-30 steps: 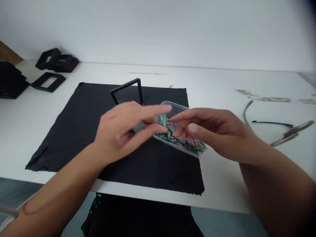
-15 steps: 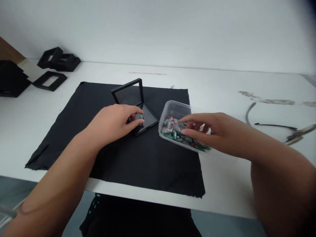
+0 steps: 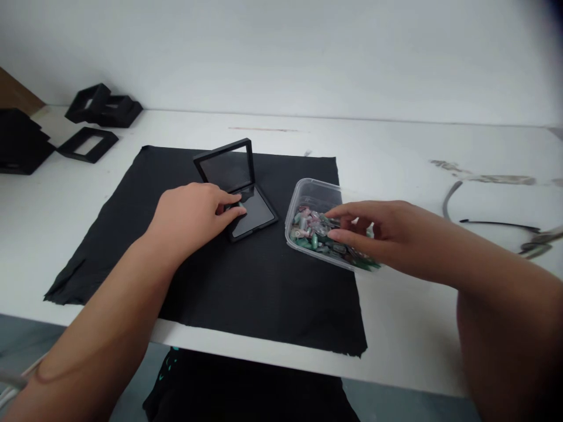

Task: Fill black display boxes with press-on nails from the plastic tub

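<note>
My left hand (image 3: pixel 193 214) pinches a small greenish stone (image 3: pixel 240 205) between thumb and index finger, low over the left part of an open black display frame (image 3: pixel 255 230). The frame's lid (image 3: pixel 248 161) stands tilted up behind, with a clear film window. Part of the lower half is hidden by my fingers. My right hand (image 3: pixel 373 225) hangs over a clear plastic tub (image 3: pixel 303 186), thumb and index finger apart at the stones. Inside lie many small polished stones (image 3: pixel 314 225) in green, pink and clear; the tub's right side is hidden by my hand.
A black cloth (image 3: pixel 264 293) lies under the frame and part of the tub on the white table (image 3: pixel 404 328). Several black frames (image 3: pixel 105 108) and a dark stack (image 3: pixel 21 143) are at the back left. A thin black strip (image 3: pixel 501 224) lies at the right.
My left hand has moved slightly left and down with the stone, closer to the frame's surface. The frame has shifted a little left. My right hand stays at the tub.
</note>
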### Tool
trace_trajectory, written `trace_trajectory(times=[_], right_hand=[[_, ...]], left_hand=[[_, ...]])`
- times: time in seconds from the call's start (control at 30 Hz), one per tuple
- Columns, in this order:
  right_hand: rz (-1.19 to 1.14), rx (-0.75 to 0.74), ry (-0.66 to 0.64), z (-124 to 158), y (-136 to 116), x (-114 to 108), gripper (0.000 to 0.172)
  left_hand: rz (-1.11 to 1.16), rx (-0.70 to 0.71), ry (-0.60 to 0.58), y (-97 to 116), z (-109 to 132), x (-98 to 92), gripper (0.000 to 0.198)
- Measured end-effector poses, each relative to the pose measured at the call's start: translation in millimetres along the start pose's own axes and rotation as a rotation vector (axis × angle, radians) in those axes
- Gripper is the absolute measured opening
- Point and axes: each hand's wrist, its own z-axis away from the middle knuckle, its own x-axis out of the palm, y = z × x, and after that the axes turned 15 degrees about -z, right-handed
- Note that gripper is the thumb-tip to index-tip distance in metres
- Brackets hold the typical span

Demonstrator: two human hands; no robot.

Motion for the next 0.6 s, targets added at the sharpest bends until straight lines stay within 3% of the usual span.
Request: trace_trajectory(times=[0.37,0.6], right_hand=[[-0.014,-0.030,-0.007,0.0,4.3,-2.8,0.042],[0.035,-0.097,-0.036,-2.3,-6.8,9.5,0.031]], left_hand=[[-0.025,0.015,-0.013,2.0,2.0,-4.6,0.032],[-0.017,-0.016,-0.041,9.9,2.0,-7.7,0.040]])
